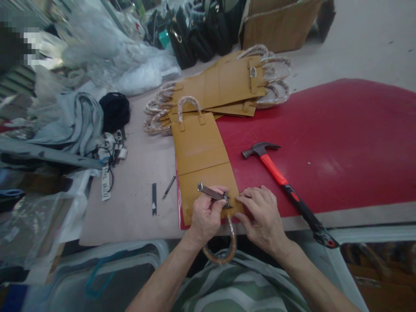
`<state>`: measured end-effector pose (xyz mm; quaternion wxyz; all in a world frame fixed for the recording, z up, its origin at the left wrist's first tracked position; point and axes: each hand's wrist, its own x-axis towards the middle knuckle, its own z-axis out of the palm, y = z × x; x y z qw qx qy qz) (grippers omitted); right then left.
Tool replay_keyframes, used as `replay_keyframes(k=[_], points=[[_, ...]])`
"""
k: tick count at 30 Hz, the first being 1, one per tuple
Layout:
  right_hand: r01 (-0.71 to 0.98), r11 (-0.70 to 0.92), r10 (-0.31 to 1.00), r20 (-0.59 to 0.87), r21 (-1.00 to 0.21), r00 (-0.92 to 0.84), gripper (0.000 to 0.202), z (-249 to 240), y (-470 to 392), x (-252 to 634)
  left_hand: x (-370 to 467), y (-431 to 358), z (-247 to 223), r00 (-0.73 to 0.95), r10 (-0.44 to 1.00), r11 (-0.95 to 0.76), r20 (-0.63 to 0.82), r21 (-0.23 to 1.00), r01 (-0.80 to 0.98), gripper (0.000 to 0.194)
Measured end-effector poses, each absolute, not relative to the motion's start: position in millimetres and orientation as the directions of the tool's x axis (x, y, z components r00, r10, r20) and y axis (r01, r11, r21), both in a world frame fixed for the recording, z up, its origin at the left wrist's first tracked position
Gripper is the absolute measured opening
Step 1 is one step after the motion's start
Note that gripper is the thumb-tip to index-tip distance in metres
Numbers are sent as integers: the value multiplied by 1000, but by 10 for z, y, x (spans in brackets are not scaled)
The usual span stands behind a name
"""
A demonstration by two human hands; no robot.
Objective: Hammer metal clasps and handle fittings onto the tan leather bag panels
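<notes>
Red mat (341,143) spreads wide, panel handle (234,243) overhanging table edge (130,236).

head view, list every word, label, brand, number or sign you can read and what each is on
No text can be read.
White tag at the table's left side: dark characters, too small and blurred to read.
Hammer: no lettering can be made out.
Tan bag panel: no lettering can be made out.

There is one hammer (289,192), one held tool (212,192), one red mat (325,151).
</notes>
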<state>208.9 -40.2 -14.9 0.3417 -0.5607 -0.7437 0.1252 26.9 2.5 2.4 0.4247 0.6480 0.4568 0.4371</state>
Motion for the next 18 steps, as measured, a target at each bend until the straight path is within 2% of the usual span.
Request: replay_keyframes(k=[12,18], points=[[754,350,913,384,-556,-140,22,-134,-406,2086,269,29,21,248,936,-313,251,915,253,12],[752,342,917,376,-564,-134,20,-123,-413,2081,278,60,-5,322,876,-444,360,861,247,13]])
